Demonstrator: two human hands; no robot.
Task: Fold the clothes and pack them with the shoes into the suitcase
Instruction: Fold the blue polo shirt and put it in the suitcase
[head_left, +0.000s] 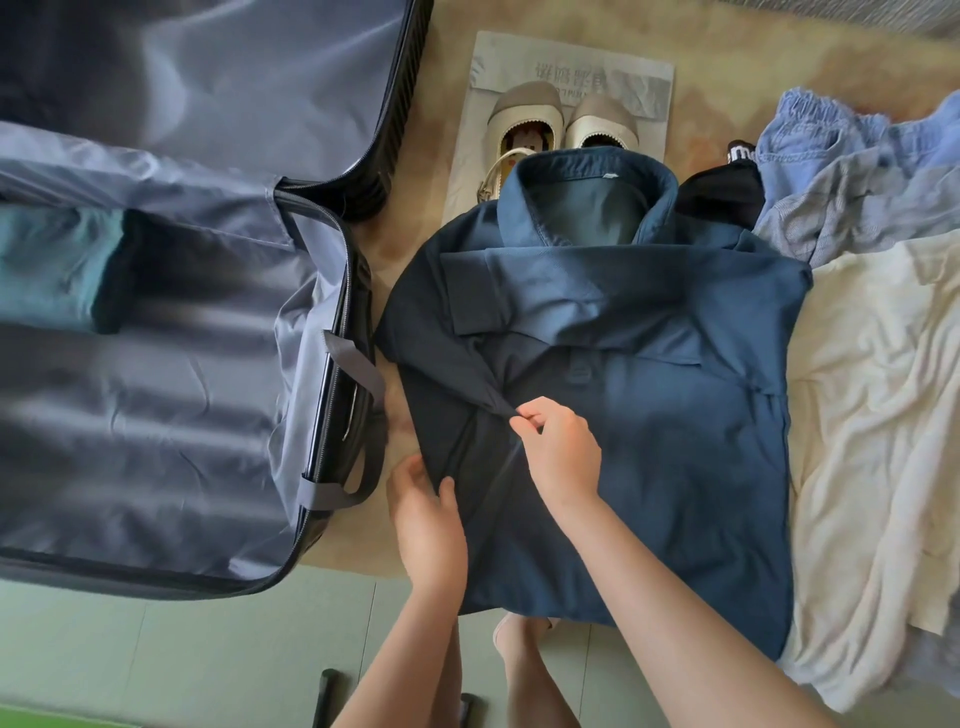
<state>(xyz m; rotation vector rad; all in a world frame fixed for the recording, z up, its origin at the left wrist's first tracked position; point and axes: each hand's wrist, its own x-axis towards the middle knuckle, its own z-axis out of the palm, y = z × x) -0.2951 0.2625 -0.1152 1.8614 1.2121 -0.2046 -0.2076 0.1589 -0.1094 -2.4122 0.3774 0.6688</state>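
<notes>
Right grip (563, 452) is pinching the tip of the sleeve (470, 379), and left grip (426, 512) is clamping the side edge of the blue shirt (649, 415) just beside it. Looks like we're mid-fold. Next I'd guess that sleeve is needing laying flat inward, then the hem folding up. The shirt's lying on the floor between the open suitcase (182, 441) and the clothes pile (872, 364), with its collar pointing away toward the shoes (561, 124) and its long axis running near-to-far.

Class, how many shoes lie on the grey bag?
2. The left shoe and right shoe sit side by side on the grey bag, heels hidden under the blue shirt.
</notes>
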